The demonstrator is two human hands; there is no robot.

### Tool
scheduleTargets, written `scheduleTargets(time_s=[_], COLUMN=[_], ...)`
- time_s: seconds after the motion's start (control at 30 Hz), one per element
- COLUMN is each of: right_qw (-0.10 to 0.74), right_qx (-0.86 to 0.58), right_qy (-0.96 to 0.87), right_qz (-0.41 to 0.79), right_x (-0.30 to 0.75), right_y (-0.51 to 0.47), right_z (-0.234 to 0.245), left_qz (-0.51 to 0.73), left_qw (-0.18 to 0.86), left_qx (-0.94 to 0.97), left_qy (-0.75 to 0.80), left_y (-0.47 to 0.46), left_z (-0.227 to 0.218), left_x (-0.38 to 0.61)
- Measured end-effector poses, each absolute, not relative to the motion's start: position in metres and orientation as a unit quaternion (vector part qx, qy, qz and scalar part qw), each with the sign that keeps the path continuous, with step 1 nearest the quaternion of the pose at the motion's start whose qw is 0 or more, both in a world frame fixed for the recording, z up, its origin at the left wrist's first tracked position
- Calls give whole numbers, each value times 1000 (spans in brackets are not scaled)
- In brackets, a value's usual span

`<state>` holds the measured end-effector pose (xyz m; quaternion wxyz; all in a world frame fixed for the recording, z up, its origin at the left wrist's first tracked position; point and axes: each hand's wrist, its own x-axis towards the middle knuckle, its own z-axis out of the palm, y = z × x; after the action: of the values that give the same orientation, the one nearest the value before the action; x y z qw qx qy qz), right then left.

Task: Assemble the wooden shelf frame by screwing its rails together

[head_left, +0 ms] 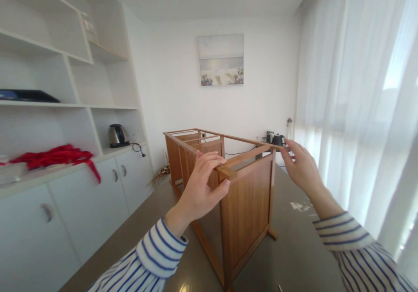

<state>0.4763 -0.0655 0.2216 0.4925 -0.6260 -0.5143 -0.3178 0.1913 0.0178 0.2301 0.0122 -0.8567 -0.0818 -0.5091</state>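
from my remote seat, i have my left hand (204,183) pinching the near end of the left top rail (228,173), fingers above and thumb beneath, with a small metal fitting (222,166) by the fingertips. my right hand (303,165) curls at the near end of the right top rail (241,139); i can't tell how firmly it grips. the wooden frame (250,200) stands on the desk (294,244), below and ahead of both. i judge uneven force the main risk: twisting or lifting one side alone could rack the frame and open any loose connection. a hard push might scrape its foot (273,234), below my right hand.
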Motion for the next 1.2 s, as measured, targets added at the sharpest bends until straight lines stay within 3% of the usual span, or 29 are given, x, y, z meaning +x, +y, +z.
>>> scheduleTargets(time_s=[0.1, 0.57, 0.83, 0.97, 1.03, 1.13, 1.2], right_qw=[432, 424, 458, 464, 369, 146, 86], right_qx=[-614, -648, -659, -709, -742, -744, -745], right_qy=[-561, -491, -502, -451, -523, -650, -661], right_qz=[-348, -399, -322, -279, -199, -36, 10], right_x=[484, 477, 472, 463, 452, 430, 416], right_y=[-54, -47, -64, -96, -113, -136, -147], right_z=[228, 214, 201, 164, 132, 76, 42], left_qz=[-508, -527, -523, -515, -511, -507, -502], left_qw=[23, 47, 43, 36, 33, 30, 26], left_qx=[-856, -845, -847, -851, -853, -857, -860], left_qy=[-92, -78, -83, -101, -100, -90, -83], left_y=[16, 20, 23, 21, 20, 20, 20], left_z=[230, 229, 225, 225, 225, 226, 226], left_x=[192, 191, 192, 192, 191, 188, 186])
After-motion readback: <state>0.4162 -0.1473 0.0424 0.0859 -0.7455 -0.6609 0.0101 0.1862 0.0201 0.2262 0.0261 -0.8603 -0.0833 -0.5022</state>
